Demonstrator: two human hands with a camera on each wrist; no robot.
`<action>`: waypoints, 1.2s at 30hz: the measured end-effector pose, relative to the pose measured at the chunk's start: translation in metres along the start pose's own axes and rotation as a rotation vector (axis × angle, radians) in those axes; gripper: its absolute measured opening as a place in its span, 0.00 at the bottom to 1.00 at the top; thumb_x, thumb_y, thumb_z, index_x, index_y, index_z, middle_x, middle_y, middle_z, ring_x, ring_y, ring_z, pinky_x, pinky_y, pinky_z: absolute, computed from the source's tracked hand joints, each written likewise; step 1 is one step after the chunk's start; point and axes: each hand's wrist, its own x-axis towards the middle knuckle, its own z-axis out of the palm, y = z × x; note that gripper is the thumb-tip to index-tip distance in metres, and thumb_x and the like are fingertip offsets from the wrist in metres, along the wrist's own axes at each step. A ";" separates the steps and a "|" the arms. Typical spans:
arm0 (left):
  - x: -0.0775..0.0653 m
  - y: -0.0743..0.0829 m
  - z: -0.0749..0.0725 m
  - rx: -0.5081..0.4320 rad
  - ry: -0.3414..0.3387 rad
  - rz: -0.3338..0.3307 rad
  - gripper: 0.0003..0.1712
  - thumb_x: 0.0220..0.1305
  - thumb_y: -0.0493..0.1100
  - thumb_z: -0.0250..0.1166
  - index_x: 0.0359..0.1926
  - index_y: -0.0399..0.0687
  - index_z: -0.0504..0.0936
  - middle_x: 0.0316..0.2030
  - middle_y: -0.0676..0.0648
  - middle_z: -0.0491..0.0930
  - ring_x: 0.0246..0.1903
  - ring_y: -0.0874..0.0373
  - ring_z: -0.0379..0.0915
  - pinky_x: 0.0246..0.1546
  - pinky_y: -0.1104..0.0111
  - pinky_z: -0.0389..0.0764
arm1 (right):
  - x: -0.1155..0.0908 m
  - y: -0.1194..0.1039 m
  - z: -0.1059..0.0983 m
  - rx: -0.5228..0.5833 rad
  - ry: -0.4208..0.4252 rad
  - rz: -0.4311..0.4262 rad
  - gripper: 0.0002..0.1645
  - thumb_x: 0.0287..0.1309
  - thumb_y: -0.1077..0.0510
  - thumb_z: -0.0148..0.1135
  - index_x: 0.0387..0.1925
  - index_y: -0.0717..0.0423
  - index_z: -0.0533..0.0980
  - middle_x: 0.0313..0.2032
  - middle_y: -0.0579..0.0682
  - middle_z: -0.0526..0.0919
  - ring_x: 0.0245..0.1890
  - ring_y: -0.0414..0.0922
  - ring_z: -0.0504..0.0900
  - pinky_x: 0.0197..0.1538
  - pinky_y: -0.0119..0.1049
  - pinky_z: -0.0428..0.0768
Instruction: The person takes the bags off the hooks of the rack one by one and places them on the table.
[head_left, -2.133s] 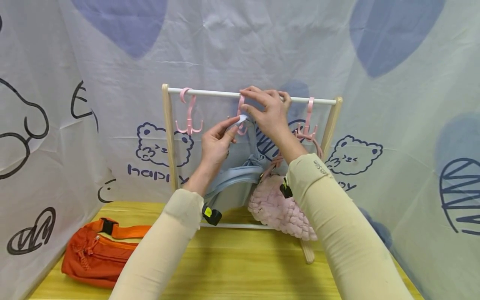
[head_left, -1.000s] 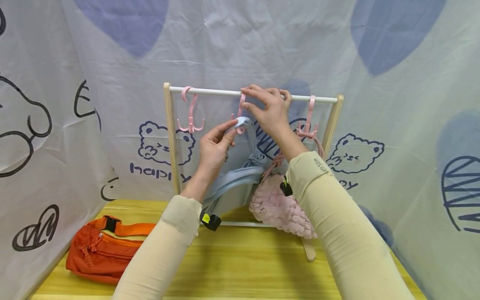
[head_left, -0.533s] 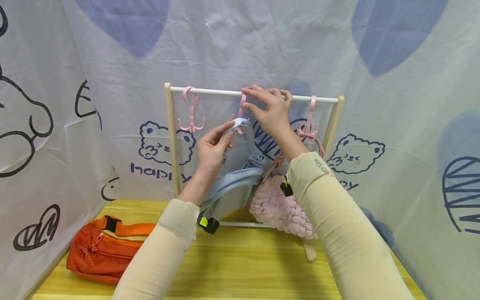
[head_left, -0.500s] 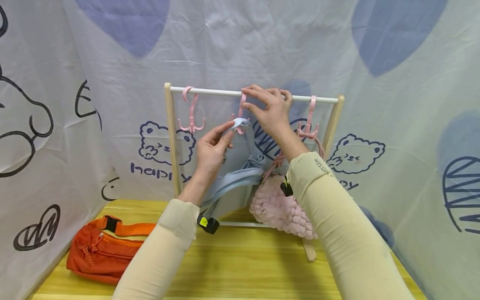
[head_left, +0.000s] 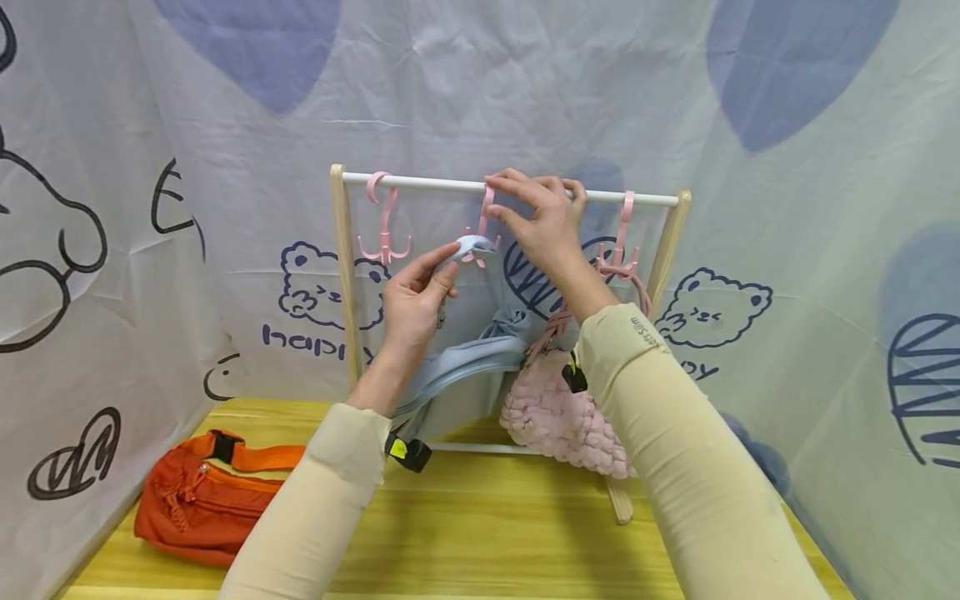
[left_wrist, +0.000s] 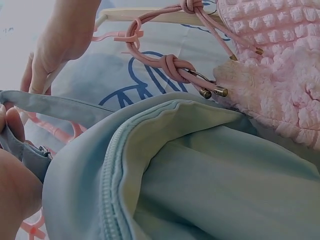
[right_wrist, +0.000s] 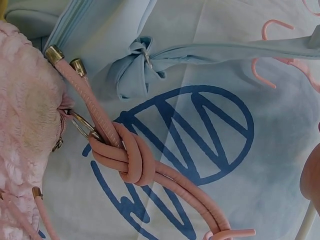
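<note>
Below rail [head_left: 438,183], hooks [head_left: 386,248] apart, fingers [head_left: 429,262] pinching strap [head_left: 472,242]

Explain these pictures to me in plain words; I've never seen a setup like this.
There is no machine here: a person works with two bare hands. The wide picture looks forward and down from the person's head; the other two are taken from the left and right wrists.

On the yellow surface lies an orange bag, and a rack stands there too.

The left hand pinches the strap of a light-blue bag. The right hand grips the middle pink hook near the rack's white bar. Whether the strap is caught on that hook is hard to tell.

A pink bag hangs by its cord from the rightmost hook.
</note>
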 end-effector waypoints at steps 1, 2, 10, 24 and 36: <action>0.000 0.001 -0.001 -0.006 0.003 0.002 0.16 0.70 0.28 0.65 0.57 0.29 0.83 0.41 0.48 0.89 0.24 0.65 0.77 0.26 0.77 0.74 | 0.000 0.000 0.000 0.000 -0.001 0.000 0.25 0.64 0.48 0.71 0.62 0.44 0.83 0.66 0.43 0.81 0.60 0.49 0.74 0.75 0.48 0.44; 0.000 0.001 -0.002 -0.008 0.007 0.002 0.16 0.70 0.28 0.65 0.57 0.29 0.83 0.40 0.51 0.89 0.24 0.65 0.77 0.26 0.77 0.74 | 0.000 0.000 0.000 0.000 -0.002 0.000 0.25 0.64 0.48 0.71 0.62 0.44 0.83 0.66 0.43 0.81 0.60 0.49 0.74 0.75 0.48 0.44; -0.003 0.005 -0.009 -0.048 0.008 0.016 0.15 0.69 0.27 0.65 0.55 0.30 0.85 0.36 0.57 0.88 0.24 0.65 0.77 0.26 0.77 0.74 | 0.000 0.002 0.001 0.009 0.004 -0.001 0.25 0.64 0.48 0.71 0.62 0.43 0.83 0.66 0.43 0.80 0.60 0.48 0.74 0.75 0.48 0.45; -0.008 0.013 -0.015 -0.028 0.008 0.035 0.16 0.69 0.25 0.64 0.56 0.26 0.82 0.36 0.57 0.88 0.24 0.65 0.77 0.29 0.77 0.76 | -0.002 0.005 -0.002 0.013 0.005 -0.082 0.25 0.67 0.50 0.69 0.64 0.46 0.82 0.66 0.47 0.81 0.59 0.51 0.74 0.74 0.53 0.45; -0.016 0.019 -0.023 -0.049 0.004 0.033 0.18 0.69 0.24 0.62 0.50 0.45 0.90 0.37 0.56 0.88 0.25 0.64 0.77 0.29 0.77 0.77 | -0.006 0.008 -0.003 -0.066 0.014 -0.176 0.28 0.69 0.50 0.69 0.68 0.47 0.79 0.66 0.46 0.80 0.65 0.51 0.72 0.74 0.58 0.48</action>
